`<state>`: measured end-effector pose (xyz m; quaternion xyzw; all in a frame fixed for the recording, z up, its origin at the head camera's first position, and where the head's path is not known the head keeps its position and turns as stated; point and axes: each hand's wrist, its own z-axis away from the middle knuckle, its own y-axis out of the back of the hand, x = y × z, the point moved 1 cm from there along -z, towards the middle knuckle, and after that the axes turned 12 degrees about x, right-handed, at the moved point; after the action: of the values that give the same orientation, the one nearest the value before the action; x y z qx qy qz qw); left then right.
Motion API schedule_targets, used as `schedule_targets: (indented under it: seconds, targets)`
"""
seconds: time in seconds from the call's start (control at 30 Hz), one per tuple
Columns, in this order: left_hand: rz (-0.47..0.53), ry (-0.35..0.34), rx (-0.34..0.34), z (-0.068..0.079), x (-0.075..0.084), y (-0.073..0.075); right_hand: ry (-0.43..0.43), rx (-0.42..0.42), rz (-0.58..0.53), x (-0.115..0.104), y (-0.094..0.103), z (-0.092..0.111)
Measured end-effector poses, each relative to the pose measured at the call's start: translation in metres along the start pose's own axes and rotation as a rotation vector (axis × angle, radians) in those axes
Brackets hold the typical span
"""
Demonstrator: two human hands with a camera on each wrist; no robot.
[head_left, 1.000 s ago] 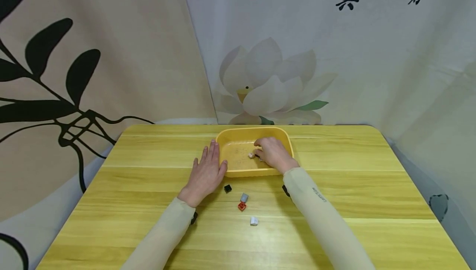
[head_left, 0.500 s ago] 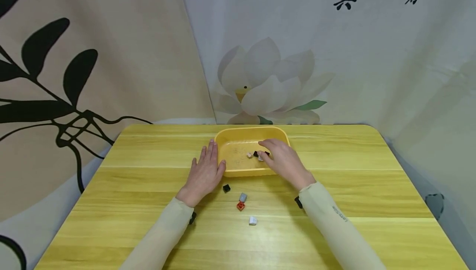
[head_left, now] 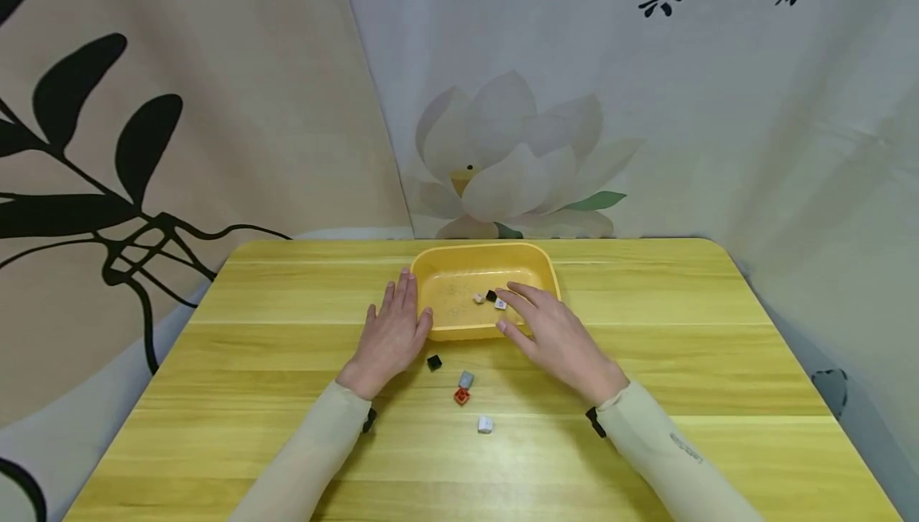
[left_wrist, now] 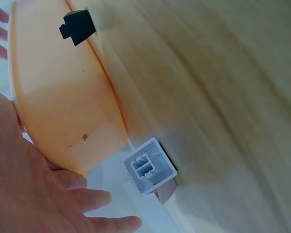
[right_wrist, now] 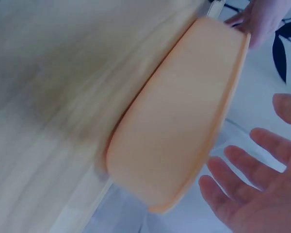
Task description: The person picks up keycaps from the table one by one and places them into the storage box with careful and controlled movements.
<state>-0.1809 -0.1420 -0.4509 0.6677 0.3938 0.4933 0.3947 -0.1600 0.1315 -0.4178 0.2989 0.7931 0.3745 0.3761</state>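
A shallow yellow tray [head_left: 452, 278] stands near the far edge of the table. Along its left side rests my left hand [head_left: 388, 338], fingers straight and touching the rim. My right hand [head_left: 563, 338] hovers over the tray's right front corner with loosely spread fingers and nothing in them. Inside lie a small cream piece [head_left: 479, 298], a black piece [head_left: 491, 296] and a white piece [head_left: 500, 304]. In the left wrist view, a grey keycap-like block [left_wrist: 150, 166] shows a hollow, ribbed underside, with a black stepped block [left_wrist: 77, 26] beside the tray wall.
On the table in front of the tray lie a black block [head_left: 434, 362], a grey-blue block [head_left: 466, 379], a red block [head_left: 462, 397] and a white block [head_left: 485, 425]. The wooden table [head_left: 718, 362] ends at a printed curtain [head_left: 646, 107] behind.
My right hand has drawn back toward the right and front, leaving the small pieces inside the tray uncovered. The left hand has stayed at the tray's left side.
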Motion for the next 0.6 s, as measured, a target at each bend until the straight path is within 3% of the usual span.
schedule_targets:
  seconds: [0.33, 0.6]
  targets:
    - [0.013, -0.004, 0.003, 0.000, -0.001, -0.001, 0.155, 0.033, 0.055, -0.022, 0.001, 0.022]
    - [0.011, -0.010, 0.011, 0.000, 0.000, 0.000, 0.243, -0.003, 0.033, -0.037, -0.005, 0.037]
